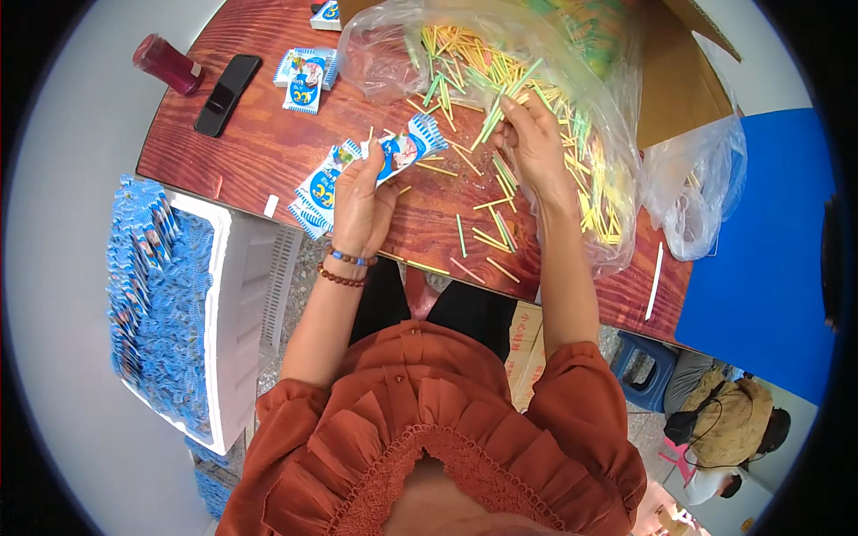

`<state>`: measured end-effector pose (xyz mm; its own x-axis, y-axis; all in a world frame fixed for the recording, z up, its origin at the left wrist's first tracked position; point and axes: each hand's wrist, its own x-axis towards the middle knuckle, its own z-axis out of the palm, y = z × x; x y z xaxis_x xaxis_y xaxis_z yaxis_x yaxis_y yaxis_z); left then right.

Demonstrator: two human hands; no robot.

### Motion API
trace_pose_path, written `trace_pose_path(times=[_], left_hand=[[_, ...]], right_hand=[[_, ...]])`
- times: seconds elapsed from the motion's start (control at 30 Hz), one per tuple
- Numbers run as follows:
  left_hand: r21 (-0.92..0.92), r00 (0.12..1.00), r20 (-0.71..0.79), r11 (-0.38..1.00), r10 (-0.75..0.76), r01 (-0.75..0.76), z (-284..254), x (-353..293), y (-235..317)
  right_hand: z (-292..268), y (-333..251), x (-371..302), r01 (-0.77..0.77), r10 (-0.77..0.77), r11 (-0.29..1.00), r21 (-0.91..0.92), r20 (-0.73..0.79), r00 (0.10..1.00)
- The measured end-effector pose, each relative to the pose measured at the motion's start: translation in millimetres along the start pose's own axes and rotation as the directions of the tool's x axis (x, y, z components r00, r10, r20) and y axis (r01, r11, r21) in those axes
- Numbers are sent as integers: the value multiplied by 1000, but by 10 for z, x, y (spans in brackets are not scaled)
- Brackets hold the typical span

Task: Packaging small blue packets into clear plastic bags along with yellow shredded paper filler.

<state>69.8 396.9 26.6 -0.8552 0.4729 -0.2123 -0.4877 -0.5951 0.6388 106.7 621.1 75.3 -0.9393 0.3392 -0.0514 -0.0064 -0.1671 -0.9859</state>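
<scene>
My left hand (362,204) is closed on a small blue-and-white packet (407,148), pinched between thumb and fingers over the table. A second blue-and-white packet (315,194) lies beside that hand, partly covered by it. Between the thumb and fingers of my right hand (536,143) are several thin pale-green sticks (499,109), tilted up to the right. Next to this hand, a clear plastic bag (380,62) lies spread open with a heap of yellow, orange and green sticks (487,49) in it. Loose sticks (487,237) are scattered across the wood-grain table (268,156) between my hands.
At the far left are a black phone (228,95), a dark red jar (168,64) and more packets (304,80). A white foam box (217,322) full of blue packets stands left of the table. To the right lie a crumpled clear bag (693,192) and a blue surface (760,241); another person (728,420) sits beyond.
</scene>
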Motion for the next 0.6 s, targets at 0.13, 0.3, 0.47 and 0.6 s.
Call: trace_pose_path(times=[0.13,0.3,0.47,0.6], left_hand=[[21,999,44,1000,18,-19,161,31,-64],[54,998,38,997,54,-56,287,9,-117],[31,998,31,998,61,-62,246,22,-156],[-7,996,28,997,81,-81,230,35,-183]], right_hand=[[111,-180,-144,277,-274,955,103,-43,961],[321,-232,-272,416,-415,909,-31,-186,891],[351,-54,-297,418,-445,887,-195,-127,887],[435,36,-325,423,-440,892,-157,-90,894]])
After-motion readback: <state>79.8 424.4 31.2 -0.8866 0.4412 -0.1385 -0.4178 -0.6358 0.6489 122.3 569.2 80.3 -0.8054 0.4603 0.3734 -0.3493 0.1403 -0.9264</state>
